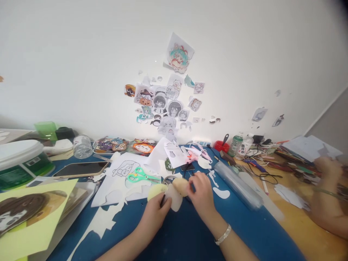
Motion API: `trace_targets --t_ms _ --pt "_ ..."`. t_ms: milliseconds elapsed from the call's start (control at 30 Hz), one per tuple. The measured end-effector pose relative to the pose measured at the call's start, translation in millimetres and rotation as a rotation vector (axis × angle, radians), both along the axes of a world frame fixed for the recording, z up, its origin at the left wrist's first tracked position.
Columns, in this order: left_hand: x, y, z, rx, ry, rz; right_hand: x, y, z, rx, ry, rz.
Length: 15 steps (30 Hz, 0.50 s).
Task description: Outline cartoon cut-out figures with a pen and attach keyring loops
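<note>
My left hand (158, 211) is closed on a pale yellow cutout (155, 190), and a short dark thing shows by its thumb. Over that piece lies a whitish cutout (174, 197) with a rounded lower tip. My right hand (201, 192) pinches the edge of a cream-coloured cutout (180, 186), which touches or overlaps the whitish one. I cannot tell whether these pieces are joined. Just beyond my left hand, green-handled scissors (140, 176) rest on a sheet of paper with a line drawing (125, 167).
A phone (81, 169) and a white-and-green tub (23, 163) are at left. Jagged paper scraps (104, 220) lie on the blue mat (187, 235). To the right are a clear plastic roll (237, 185), bottles (236, 144) and another person's arm (327, 203). Drawings (174, 108) cover part of the wall.
</note>
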<state>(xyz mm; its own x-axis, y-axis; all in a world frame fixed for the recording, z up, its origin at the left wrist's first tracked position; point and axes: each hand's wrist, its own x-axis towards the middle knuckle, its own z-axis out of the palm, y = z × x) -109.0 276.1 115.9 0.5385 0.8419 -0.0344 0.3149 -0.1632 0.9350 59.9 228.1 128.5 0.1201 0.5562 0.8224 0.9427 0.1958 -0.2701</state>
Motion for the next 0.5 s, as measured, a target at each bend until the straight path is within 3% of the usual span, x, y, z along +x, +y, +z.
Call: trace_targets --t_ms 200,500 --pt "0.8 0.5 3.3 -0.021 -0.018 0.060 26.1 2.7 5.9 -0.066 0.239 0.032" --pt "-13.7 26.4 15.2 0.139 0.000 0.396 32.7 0.4 10.7 -0.189 0.607 0.253"
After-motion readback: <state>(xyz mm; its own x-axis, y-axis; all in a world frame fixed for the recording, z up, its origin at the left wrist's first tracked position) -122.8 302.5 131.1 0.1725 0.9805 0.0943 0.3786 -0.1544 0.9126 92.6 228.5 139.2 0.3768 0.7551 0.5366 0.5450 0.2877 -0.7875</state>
